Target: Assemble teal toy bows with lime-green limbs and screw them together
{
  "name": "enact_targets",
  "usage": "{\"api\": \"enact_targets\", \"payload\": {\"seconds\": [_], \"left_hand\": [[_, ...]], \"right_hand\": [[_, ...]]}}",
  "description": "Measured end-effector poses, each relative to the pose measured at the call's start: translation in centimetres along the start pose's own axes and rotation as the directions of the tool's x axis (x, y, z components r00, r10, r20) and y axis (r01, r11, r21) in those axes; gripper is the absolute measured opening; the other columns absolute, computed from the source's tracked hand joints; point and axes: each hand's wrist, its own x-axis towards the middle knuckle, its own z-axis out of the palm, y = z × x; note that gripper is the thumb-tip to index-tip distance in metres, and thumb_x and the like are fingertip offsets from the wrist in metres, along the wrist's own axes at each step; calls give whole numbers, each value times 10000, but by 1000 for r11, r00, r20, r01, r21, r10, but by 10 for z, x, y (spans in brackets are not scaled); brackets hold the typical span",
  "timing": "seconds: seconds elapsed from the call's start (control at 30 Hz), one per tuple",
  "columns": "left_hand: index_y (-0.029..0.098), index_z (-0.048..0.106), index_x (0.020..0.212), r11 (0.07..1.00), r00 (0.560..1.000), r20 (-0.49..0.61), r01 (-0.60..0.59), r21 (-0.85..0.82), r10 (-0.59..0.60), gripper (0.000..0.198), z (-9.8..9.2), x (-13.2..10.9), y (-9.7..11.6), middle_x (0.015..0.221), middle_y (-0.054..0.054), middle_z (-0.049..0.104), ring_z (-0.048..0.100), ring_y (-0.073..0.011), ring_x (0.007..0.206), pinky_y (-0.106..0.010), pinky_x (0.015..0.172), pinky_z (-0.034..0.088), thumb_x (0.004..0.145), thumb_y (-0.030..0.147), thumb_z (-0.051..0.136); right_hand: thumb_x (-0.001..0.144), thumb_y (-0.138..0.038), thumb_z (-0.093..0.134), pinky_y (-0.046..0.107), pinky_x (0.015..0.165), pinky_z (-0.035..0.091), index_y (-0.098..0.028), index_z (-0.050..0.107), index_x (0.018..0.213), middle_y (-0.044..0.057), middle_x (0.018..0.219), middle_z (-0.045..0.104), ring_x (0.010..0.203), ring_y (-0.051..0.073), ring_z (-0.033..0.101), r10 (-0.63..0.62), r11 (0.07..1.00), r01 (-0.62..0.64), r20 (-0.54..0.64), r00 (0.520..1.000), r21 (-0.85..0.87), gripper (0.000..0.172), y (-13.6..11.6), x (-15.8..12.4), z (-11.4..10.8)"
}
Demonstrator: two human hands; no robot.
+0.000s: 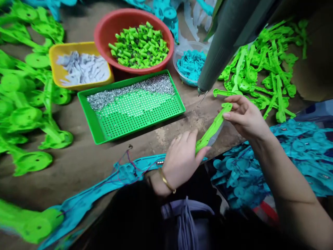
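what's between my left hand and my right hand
Head view: a green piece with a greyish strip alongside, spanning left hand to right hand.

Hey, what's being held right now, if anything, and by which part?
A long, narrow, bright-green plastic piece: the left hand holds its lower end, the right hand its hooked upper end.

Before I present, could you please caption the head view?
Left hand and right hand hold a green part near a perforated tray.
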Motion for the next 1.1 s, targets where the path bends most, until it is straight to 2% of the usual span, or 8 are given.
{"api": "enact_targets", "payload": {"seconds": [0.1,0.27,0.33,0.47,0.63,0.73,0.87,1.1], "left_hand": [[174,688,971,966,955,296,77,-246,-1,301,-7,22,0,874,-42,714,652,-187,794,-278,671,451,940,415,510],[170,712,874,939,966,260,76,-335,15,239,-5,22,-7,689,-2,669,554,-119,588,-253,560,321,923,337,549],[178,726,881,932,966,259,77,-353,18,217,-3,21,-8,669,5,665,544,-113,564,-256,559,313,907,329,573],[193,728,897,939,958,287,93,-331,7,240,-5,19,-10,747,-12,703,617,-152,665,-272,615,371,905,375,572],[144,670,1003,981,926,374,34,-189,40,315,-13,12,-14,967,-86,709,647,-265,931,-395,833,452,927,414,528],[148,664,942,981,920,388,17,-194,61,264,-11,10,-16,922,-70,704,650,-249,889,-406,841,466,937,354,501],[158,648,808,978,933,344,-30,-206,101,245,-7,10,-15,793,-44,679,644,-217,808,-392,836,474,919,329,512],[141,633,935,997,920,385,-69,-42,80,280,-26,3,-17,940,-83,663,616,-262,938,-410,854,471,898,411,573]], "right_hand": [[632,-284,844,258,761,548,-251,579,1020,-27,871,648,803,122,655,-8,991,17,-76,997,130,471,-5,-12,8],[551,-366,885,281,669,548,-197,644,969,11,838,689,745,161,658,241,969,-246,230,943,-4,511,2,-27,27],[544,-335,888,261,604,524,-171,657,861,7,748,677,670,148,634,291,956,-277,206,934,-98,425,5,-31,34],[620,-292,850,254,573,502,-185,648,787,-7,705,648,651,139,615,183,982,-178,101,978,-65,283,10,-38,40],[681,-243,813,282,650,532,-231,649,887,-10,823,669,722,141,635,107,986,-127,167,980,111,264,24,-43,43],[637,-232,845,270,691,525,-246,660,937,-9,882,641,795,134,623,94,979,-136,261,961,150,353,30,-47,51],[679,-147,797,281,719,502,-216,666,788,-9,818,578,788,128,593,-16,1000,11,259,966,23,184,30,-49,59],[679,-168,805,302,704,501,-244,676,838,-16,823,596,776,138,599,-79,996,67,236,969,59,219,37,-52,58]]}}
